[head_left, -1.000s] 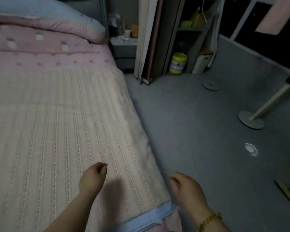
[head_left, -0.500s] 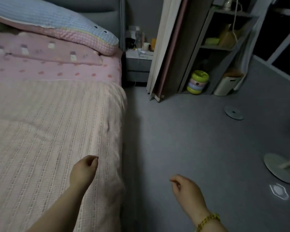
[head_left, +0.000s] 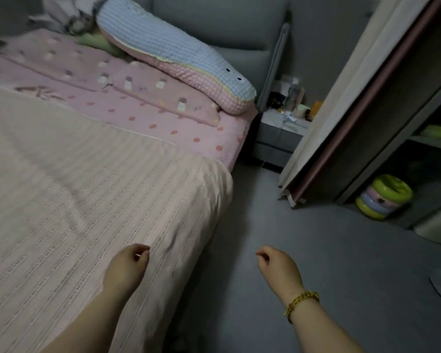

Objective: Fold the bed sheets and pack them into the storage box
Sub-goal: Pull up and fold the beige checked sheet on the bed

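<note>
L hand [head_left: 126, 267] loosely curled, R hand [head_left: 278, 265] same

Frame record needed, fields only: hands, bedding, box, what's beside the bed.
left hand: loosely curled, empty, over the cream blanket
right hand: loosely curled, empty, over the floor; bracelet on wrist
cream blanket: spread on the bed, unfolded
pink sheet: dotted, exposed near the pillow
storage box: not in view
beside bed: nightstand, ring toy
</note>
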A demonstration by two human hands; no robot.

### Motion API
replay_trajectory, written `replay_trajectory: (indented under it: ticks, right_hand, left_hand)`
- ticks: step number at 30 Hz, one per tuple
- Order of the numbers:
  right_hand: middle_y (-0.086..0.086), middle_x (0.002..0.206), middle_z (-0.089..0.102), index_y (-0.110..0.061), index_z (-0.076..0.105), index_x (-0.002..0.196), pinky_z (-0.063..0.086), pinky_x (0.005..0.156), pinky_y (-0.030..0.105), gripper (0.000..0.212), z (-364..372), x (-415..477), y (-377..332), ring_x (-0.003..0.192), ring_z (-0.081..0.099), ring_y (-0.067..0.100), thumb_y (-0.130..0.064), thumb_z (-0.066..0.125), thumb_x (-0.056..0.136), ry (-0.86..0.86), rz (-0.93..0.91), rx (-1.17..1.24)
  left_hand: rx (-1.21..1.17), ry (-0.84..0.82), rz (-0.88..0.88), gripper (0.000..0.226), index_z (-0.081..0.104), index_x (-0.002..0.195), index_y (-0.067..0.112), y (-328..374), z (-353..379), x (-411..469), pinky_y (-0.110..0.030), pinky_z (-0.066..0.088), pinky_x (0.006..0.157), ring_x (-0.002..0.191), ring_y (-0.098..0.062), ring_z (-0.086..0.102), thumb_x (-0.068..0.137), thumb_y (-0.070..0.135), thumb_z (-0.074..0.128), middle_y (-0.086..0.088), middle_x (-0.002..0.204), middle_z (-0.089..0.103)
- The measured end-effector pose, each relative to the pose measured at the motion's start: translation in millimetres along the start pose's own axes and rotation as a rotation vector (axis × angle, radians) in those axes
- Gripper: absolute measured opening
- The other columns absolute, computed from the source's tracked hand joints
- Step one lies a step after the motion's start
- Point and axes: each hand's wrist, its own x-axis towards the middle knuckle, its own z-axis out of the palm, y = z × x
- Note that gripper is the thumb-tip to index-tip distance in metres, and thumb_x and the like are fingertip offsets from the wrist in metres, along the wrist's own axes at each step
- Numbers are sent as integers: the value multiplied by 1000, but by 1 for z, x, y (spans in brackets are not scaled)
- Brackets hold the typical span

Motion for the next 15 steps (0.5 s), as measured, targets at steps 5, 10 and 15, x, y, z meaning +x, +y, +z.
replay_trajectory:
  ticks: [5, 10, 15]
  right_hand:
    - [5, 123, 59, -12, 56, 122, 42, 90, 23, 30, 3, 134, -22, 111, 56, 18, -16, 46, 95, -74, 12, 65]
    - [6, 128, 55, -10, 54, 125, 41, 97, 25, 32, 24, 252, -39, 116, 53, 19, -14, 50, 93, -200, 49, 189]
    - [8, 126, 57, -9, 53, 126, 40, 92, 22, 34, 47, 370, -51, 115, 53, 21, -13, 49, 93, -283, 14, 187]
  left_hand:
    - [33, -41, -10, 30, 59, 121, 12, 38, 20, 103, -27, 40, 81, 104, -20, 57, 93, 20, 52, -7, 120, 62]
    - [172, -104, 65, 49, 37, 140, 17, 70, 43, 203, -29, 27, 107, 136, -19, 33, 94, 28, 49, -5, 148, 33]
    - [411, -213, -10, 72, 1, 148, 28, 82, 90, 293, -43, 19, 115, 145, -23, 6, 91, 57, 35, -3, 157, -2]
